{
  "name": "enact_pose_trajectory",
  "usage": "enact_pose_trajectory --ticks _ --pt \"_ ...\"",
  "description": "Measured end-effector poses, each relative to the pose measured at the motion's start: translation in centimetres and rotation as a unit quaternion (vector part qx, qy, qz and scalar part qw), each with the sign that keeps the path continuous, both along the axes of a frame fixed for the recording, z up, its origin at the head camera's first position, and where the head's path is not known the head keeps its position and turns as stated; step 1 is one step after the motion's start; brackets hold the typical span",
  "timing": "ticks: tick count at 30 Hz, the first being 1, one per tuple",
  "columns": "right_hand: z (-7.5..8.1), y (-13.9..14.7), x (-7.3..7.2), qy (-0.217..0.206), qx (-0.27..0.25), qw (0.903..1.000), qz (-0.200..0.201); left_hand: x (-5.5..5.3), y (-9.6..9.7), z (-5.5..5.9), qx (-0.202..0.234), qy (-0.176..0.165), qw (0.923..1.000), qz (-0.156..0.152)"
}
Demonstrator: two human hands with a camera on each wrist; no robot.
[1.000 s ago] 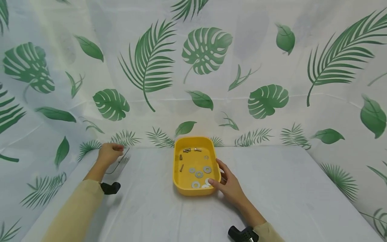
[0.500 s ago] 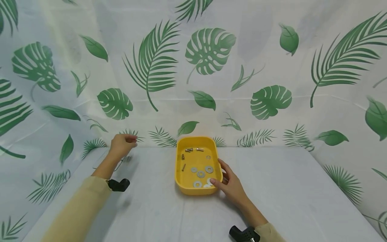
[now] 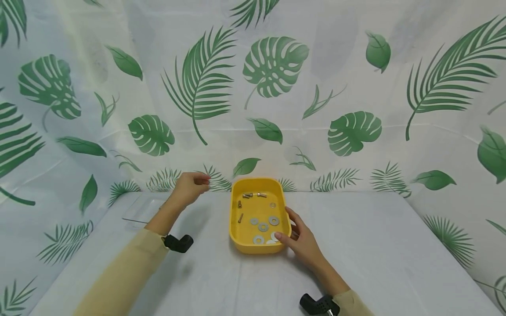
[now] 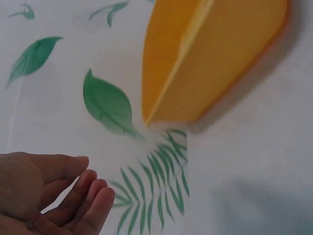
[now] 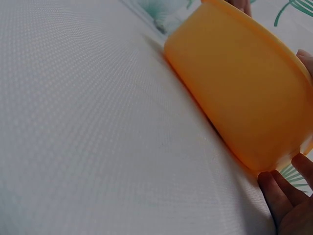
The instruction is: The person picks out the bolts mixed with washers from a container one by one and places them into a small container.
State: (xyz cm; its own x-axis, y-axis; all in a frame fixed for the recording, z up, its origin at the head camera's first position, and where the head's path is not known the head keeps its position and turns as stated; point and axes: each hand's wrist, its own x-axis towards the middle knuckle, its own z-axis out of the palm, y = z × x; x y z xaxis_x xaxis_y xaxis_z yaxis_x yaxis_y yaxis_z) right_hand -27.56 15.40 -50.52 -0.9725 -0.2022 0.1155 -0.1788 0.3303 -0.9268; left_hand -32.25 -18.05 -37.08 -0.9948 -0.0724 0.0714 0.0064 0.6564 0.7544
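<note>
A yellow plastic tray point(image 3: 257, 250) stands in the middle of the white table, with several screws point(image 3: 247, 195) toward its back and left side and several flat washers point(image 3: 263, 227) toward its front. My right hand point(image 3: 302, 241) grips the tray's right front corner, thumb over the rim and fingers against the outer wall. Up in the air left of the tray is my left hand point(image 3: 191, 188). In the left wrist view its fingers are loosely bent, thumb close to the index finger, and nothing shows between them. A clear shallow box point(image 3: 134, 220) lies behind the left forearm, which partly hides it.
A leaf-printed cloth point(image 3: 292, 131) hangs behind the table and along both sides. The white tablecloth point(image 3: 375, 245) reaches back to it. Each wrist carries a black camera, such as the left wrist camera point(image 3: 178, 243).
My left hand has moved right and slightly up, from over the clear box toward the yellow tray, uncovering part of the box. The right hand keeps its grip on the tray.
</note>
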Motion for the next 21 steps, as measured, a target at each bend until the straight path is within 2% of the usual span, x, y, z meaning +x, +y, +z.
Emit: enact_pose_trajectory --ticks 10,21 --pt "0.0 -0.1 0.0 0.009 -0.001 0.9999 0.005 -0.9 4.9 -0.3 0.029 -0.011 0.9993 -0.02" --pt "0.4 0.0 0.3 0.004 -0.012 0.9998 0.013 -2.7 8.6 -1.3 0.084 -0.033 0.9959 -0.005"
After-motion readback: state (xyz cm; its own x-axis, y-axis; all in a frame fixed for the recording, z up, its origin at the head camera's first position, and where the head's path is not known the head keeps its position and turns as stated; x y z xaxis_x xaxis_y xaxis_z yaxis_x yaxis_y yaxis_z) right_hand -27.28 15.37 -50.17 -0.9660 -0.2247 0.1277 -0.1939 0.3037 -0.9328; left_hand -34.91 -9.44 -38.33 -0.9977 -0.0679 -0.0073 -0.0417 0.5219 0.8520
